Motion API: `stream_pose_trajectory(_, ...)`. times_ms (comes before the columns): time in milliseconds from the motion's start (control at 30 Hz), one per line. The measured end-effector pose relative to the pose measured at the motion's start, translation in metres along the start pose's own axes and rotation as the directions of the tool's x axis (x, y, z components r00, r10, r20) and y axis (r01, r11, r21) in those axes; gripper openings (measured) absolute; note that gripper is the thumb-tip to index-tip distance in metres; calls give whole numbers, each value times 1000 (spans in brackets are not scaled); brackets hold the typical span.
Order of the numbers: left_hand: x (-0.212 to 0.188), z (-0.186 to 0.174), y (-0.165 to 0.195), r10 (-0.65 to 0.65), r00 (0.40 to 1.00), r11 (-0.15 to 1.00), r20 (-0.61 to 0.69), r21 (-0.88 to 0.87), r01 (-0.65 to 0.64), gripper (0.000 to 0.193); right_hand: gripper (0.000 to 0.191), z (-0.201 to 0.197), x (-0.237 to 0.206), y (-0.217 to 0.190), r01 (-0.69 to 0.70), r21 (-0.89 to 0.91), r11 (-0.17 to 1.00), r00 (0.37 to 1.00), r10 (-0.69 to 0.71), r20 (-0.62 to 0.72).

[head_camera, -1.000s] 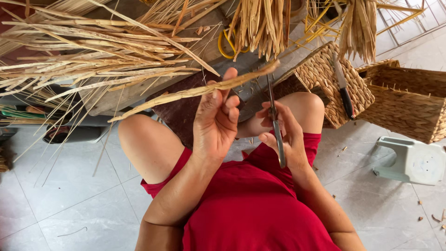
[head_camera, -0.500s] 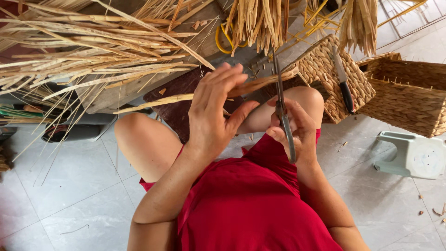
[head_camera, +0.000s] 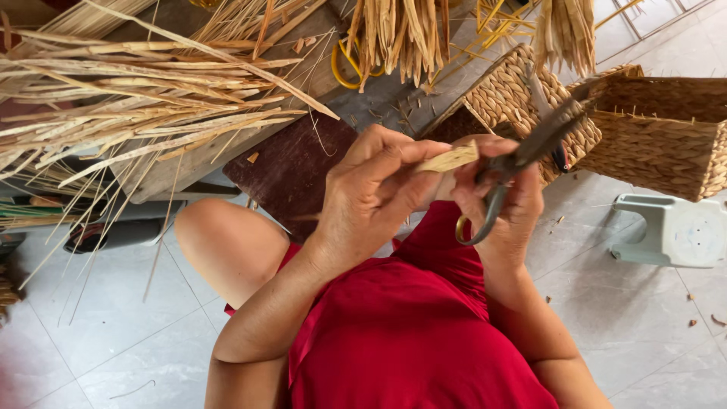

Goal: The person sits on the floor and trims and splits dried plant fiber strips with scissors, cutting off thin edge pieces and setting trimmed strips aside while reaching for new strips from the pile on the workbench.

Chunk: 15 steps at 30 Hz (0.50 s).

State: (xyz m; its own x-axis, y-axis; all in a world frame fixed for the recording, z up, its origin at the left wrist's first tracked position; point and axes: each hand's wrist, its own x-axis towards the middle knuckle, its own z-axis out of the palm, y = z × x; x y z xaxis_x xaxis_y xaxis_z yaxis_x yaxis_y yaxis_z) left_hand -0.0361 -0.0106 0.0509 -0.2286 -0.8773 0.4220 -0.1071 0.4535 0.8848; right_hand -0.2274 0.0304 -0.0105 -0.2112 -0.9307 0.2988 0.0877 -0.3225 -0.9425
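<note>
My left hand point(head_camera: 376, 193) pinches a dried straw strip point(head_camera: 448, 159) between thumb and fingers; only a short tan end shows past them. My right hand point(head_camera: 506, 203) grips dark metal scissors point(head_camera: 519, 161), blades pointing up and to the right beside the strip's end. Both hands are raised close together above my lap, over red clothing point(head_camera: 413, 333) and a bare knee point(head_camera: 227, 242).
A pile of dried straw strips point(head_camera: 144, 98) lies on a wooden board at the upper left. Straw bundles point(head_camera: 401, 34) hang at the top. A woven basket point(head_camera: 659, 129) and woven panel point(head_camera: 515, 95) stand at right. A pale plastic stool point(head_camera: 670, 231) sits on the tiled floor.
The long strip that stretched out to the left is now only a short end in my left hand. The scissors have tilted from upright to pointing up-right, and both hands have come nearer.
</note>
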Motion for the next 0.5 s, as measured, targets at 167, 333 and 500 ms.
stream_pose_trajectory(167, 2, 16, 5, 0, 1000, 1000, 4, -8, 0, 21, 48, 9, 13, -20, 98, 105, 990, 995, -96, -22)
stream_pose_trajectory(333, 0, 23, 0, -276, 958, 911, 77, -296, 286, 15, 44, 7, 19, -22, 66, 44, 997, 996, -68, 54)
stream_pose_trajectory(500, -4, 18, -22, -376, 911, 772, 168, -486, 408, 14, 47, 4, 18, -14, 29, -3, 1000, 998, -29, 52)
